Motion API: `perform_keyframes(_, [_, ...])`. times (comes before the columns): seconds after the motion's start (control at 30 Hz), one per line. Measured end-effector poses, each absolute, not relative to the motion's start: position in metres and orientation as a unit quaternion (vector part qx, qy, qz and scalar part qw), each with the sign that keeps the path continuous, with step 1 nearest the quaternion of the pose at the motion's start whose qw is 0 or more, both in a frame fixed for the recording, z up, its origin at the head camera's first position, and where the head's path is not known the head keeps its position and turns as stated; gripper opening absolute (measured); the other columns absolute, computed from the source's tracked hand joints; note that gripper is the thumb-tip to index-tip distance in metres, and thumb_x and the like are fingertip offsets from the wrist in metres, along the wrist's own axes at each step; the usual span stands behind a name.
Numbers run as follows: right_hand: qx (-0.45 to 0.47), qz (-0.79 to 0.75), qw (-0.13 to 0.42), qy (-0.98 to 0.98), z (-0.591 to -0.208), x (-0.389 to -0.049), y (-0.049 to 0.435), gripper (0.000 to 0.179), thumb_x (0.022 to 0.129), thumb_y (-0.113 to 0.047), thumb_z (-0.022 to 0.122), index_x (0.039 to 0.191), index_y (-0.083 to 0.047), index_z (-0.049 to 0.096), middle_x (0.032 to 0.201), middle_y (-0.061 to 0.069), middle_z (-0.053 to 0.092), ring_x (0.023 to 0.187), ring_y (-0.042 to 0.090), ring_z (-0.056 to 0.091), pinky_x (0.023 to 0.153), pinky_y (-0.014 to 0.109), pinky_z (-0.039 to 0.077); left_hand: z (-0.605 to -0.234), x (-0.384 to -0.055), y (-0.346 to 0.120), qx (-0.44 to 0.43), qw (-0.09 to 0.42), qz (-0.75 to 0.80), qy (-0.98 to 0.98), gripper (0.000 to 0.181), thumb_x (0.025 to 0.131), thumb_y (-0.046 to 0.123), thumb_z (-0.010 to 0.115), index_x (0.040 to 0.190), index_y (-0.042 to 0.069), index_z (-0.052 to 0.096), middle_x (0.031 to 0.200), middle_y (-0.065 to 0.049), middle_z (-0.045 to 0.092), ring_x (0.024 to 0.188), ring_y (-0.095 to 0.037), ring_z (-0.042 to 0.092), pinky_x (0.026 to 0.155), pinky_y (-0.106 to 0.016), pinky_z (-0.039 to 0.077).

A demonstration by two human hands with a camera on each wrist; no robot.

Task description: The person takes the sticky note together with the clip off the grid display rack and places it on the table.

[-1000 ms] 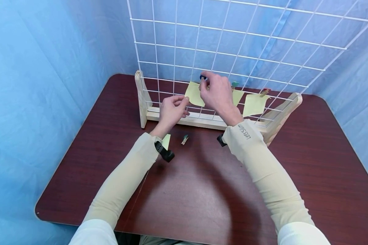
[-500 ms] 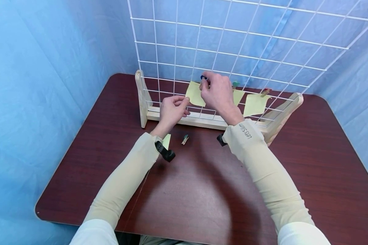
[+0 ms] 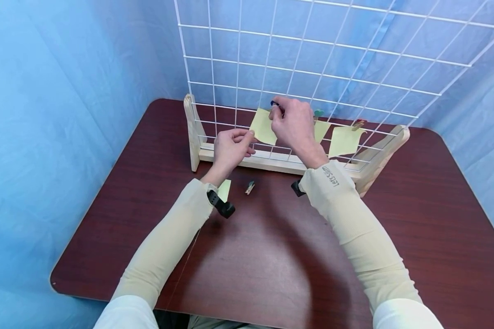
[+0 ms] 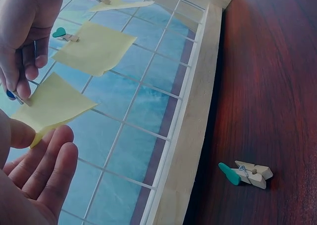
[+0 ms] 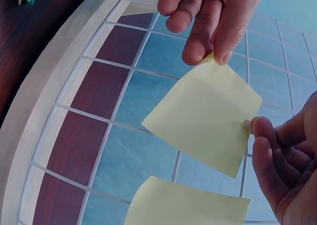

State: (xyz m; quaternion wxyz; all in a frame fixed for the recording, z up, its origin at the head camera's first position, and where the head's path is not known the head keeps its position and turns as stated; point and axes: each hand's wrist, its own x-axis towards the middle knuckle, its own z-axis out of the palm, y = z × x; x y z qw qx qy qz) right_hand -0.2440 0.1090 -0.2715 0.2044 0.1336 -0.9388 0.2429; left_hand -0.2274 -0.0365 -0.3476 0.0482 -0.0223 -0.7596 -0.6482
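Against wire grid [image 3: 212,59], thin square paper [image 3: 263,127] in left hand [image 3: 232,147].

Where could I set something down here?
The dark reddish tabletop looks bare left of the left cream sleeve, right of the right sleeve, and between them toward its near edge. Crowded: the white wire grid, where the left hand pinches a square yellow paper and the right hand a blue-topped wooden clothespin.

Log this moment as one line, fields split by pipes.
left hand: pinches yellow sticky note corner | right hand: holds blue-ended clothespin at note's edge | wire grid: two more notes clipped | table: green-ended clothespin loose
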Motion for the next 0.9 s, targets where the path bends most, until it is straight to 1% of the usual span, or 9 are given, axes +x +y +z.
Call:
perform_keyframes(0.1, [0.133,0.249,0.208,-0.936,-0.2705,-0.243,0.1091,0.025,0.09,-0.015,0.043,0.08,-0.013,0.066,0.069,-0.003,0.066,0.057,0.014,0.055,0.049,0.027,0.037,-0.3471,-0.2265,-0.0369,-0.024,0.049,-0.651,-0.757,0.026,0.086,0.026,0.058,0.096,0.004,0.067,0.079,-0.006,0.069,0.057,-0.016,0.065,0.054,-0.026,0.053])
perform_keyframes(0.37, [0.148,0.257,0.227,-0.928,-0.2703,-0.2395,0.1098,0.025,0.088,-0.013,0.044,0.074,-0.013,0.064,0.07,-0.003,0.067,0.056,0.012,0.055,0.049,0.026,0.035,-0.3483,-0.2238,-0.0395,-0.026,0.047,-0.656,-0.753,0.027,0.086,0.027,0.058,0.096,0.004,0.067,0.082,-0.01,0.069,0.058,-0.015,0.065,0.056,-0.026,0.053])
perform_keyframes(0.6, [0.152,0.263,0.231,-0.924,-0.2696,-0.2376,0.1103,0.024,0.089,-0.013,0.044,0.078,-0.013,0.065,0.071,-0.004,0.067,0.056,0.011,0.055,0.049,0.025,0.034,-0.3511,-0.2225,-0.0415,-0.031,0.05,-0.657,-0.752,0.027,0.086,0.028,0.059,0.095,0.004,0.067,0.079,-0.006,0.069,0.058,-0.014,0.065,0.057,-0.026,0.053])
perform_keyframes(0.7, [0.153,0.262,0.231,-0.924,-0.2687,-0.2365,0.1106,0.024,0.089,-0.013,0.044,0.076,-0.013,0.065,0.071,-0.004,0.067,0.055,0.01,0.054,0.049,0.025,0.034,-0.3515,-0.2216,-0.042,-0.033,0.051,-0.657,-0.752,0.027,0.086,0.029,0.059,0.095,0.005,0.067,0.079,-0.005,0.069,0.058,-0.014,0.065,0.057,-0.026,0.053])
perform_keyframes(0.9, [0.161,0.259,0.236,-0.923,-0.2665,-0.2346,0.1116,0.024,0.088,-0.013,0.044,0.074,-0.012,0.063,0.071,-0.003,0.067,0.055,0.01,0.054,0.05,0.026,0.033,-0.3499,-0.2196,-0.0427,-0.035,0.048,-0.659,-0.75,0.027,0.086,0.028,0.059,0.096,0.004,0.066,0.081,-0.009,0.069,0.059,-0.014,0.065,0.057,-0.026,0.053])
